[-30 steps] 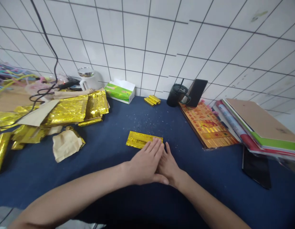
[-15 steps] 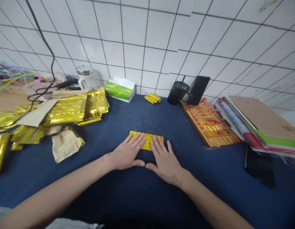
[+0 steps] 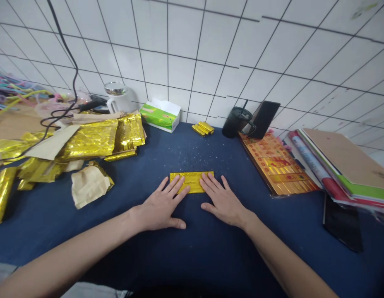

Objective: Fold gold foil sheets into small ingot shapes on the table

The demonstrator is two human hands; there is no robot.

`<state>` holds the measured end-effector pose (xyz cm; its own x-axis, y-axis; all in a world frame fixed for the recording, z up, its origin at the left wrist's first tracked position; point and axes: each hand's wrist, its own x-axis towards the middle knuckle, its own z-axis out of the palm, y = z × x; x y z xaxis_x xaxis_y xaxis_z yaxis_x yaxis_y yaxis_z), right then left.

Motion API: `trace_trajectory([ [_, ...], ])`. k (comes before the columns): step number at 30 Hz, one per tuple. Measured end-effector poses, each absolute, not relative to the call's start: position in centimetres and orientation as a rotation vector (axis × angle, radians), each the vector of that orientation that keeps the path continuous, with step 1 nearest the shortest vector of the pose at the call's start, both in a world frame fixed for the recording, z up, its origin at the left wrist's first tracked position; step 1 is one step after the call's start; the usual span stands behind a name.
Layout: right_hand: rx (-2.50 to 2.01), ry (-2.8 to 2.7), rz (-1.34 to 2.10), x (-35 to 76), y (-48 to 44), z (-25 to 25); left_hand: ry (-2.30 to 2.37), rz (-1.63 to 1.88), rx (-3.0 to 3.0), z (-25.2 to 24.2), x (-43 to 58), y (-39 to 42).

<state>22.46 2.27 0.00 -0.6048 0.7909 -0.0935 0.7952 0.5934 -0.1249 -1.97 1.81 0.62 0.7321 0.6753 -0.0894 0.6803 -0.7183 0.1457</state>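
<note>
A folded strip of gold foil paper (image 3: 192,181) lies flat on the dark blue tablecloth (image 3: 186,252) in the middle of the table. My left hand (image 3: 161,205) lies flat with its fingers stretched out, the fingertips pressing on the strip's left end. My right hand (image 3: 222,200) is flat as well, fingers spread, its fingertips resting on the strip's right end. Neither hand grips anything.
A heap of gold foil sheets (image 3: 89,142) and crumpled brown paper (image 3: 88,186) lies at the left. At the back stand a white kettle (image 3: 117,99), a green tissue box (image 3: 159,116), small folded gold pieces (image 3: 203,128), a black cup (image 3: 234,122). Printed gold sheets (image 3: 275,165), stacked books (image 3: 337,169) and a phone (image 3: 342,223) sit right.
My hands were stacked one over the other at the strip's right end. They have slid apart along the strip and now rest on its two ends.
</note>
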Motion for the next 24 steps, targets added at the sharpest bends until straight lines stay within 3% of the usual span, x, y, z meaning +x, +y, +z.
trace_trajectory([
  [24,1.38,2.774,-0.271,22.5,2.4,0.0,1.201,-0.022,2.79,-0.1,-3.4,0.1],
])
